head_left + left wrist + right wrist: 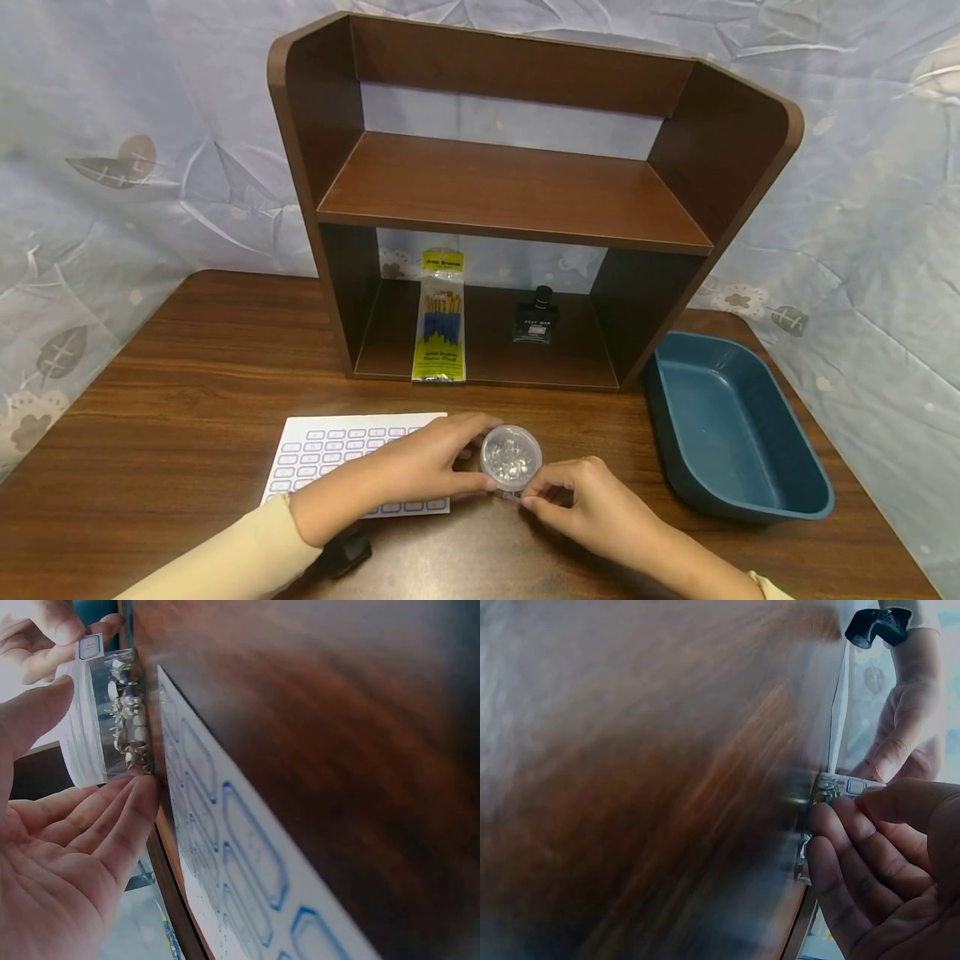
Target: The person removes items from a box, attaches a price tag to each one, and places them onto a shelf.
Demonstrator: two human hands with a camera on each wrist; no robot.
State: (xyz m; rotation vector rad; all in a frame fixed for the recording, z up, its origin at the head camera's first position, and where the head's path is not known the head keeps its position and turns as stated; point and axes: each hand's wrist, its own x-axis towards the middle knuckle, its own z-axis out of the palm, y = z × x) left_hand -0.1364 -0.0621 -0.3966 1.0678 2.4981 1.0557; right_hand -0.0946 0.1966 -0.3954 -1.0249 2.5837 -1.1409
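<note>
A small round clear jar (511,458) with a whitish lid stands on the table, shiny metallic pieces inside it. My left hand (438,458) holds it from the left, thumb at the near side and fingers around the far side. In the left wrist view the thumb lies against the lid (79,742). My right hand (592,504) is at the jar's near right side, pinching a small blue-bordered label (90,647) between thumb and fingertips. That label lies right at the jar's side wall. The sheet of blue-bordered labels (322,458) lies partly under the left forearm.
A brown two-tier shelf (510,192) stands behind, holding a packet of artist brushes (440,325) and a dark bottle (536,317). To the right sits a deep blue-green tub (750,500). A black object (347,552) shows beside the left wrist.
</note>
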